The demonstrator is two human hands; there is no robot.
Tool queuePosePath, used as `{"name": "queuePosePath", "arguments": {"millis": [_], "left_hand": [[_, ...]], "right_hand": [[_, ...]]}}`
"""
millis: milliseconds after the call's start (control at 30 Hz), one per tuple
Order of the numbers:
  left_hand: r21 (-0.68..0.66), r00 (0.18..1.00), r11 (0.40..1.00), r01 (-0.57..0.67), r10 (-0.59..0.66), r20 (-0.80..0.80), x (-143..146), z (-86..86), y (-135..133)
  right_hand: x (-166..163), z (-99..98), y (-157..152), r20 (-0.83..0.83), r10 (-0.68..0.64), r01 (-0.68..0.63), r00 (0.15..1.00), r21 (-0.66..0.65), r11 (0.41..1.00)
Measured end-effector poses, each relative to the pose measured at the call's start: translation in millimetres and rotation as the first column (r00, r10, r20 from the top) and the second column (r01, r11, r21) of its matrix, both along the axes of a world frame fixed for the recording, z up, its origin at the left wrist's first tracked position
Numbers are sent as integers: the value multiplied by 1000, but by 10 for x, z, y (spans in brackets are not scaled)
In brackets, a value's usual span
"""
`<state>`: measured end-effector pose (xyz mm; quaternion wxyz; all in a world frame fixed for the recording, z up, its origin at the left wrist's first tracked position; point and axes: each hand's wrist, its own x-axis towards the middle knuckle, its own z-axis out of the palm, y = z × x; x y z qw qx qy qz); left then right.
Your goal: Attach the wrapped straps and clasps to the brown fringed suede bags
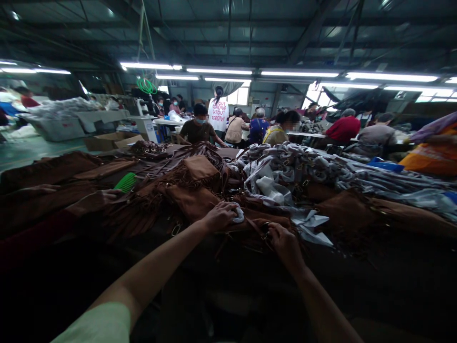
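Observation:
My left hand (219,216) is closed on a coiled strap wrapped in white film (238,214), just above the brown bags. With bent fingers, my right hand (283,240) pinches the end of a brown strap (256,227), where a small metal clasp (266,225) shows. The strap runs from between my hands toward the coil. Under and behind them lie brown suede-like fringed bags (193,202), one with a flap (203,169). A gold-coloured ring (176,229) hangs left of my left forearm. The exact grip of my right fingertips is dim.
Many straps wrapped in white film (271,166) are heaped behind my hands. At left, a co-worker's hand (94,200) holds a green comb (125,182) over fringe. A person (200,128) sits across the table. Further brown pieces (342,209) lie at right.

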<state>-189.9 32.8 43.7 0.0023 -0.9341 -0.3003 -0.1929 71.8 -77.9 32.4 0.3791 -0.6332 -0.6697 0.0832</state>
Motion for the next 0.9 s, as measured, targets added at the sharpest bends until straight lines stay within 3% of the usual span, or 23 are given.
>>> {"name": "queuePosePath", "arguments": {"millis": [100, 233, 300, 400, 500, 633, 733, 900], "left_hand": [[-79, 996, 997, 20, -13, 83, 42, 34, 81], [-199, 942, 977, 76, -5, 335, 179, 102, 67], [-239, 923, 966, 101, -2, 384, 259, 117, -3], [-251, 917, 964, 92, 16, 399, 368, 132, -150], [-162, 902, 984, 79, -1, 432, 470, 173, -344], [22, 911, 970, 241, -234, 339, 655, 194, -680], [60, 920, 946, 320, -325, 220, 807, 102, -867], [21, 969, 985, 173, -174, 177, 900, -81, -825]], "right_hand": [[30, 87, 46, 92, -56, 57, 994, -11, 998], [51, 235, 128, 325, -170, 163, 930, 48, 985], [45, 306, 181, 423, -131, 123, 897, 47, 991], [36, 370, 270, 512, 41, -32, 858, -26, 999], [50, 365, 371, 484, 171, -92, 858, -182, 979], [88, 308, 555, 362, 198, -87, 911, -299, 950], [112, 306, 672, 345, 171, -68, 923, -289, 955], [171, 485, 575, 282, 67, -50, 957, -67, 996]]}}
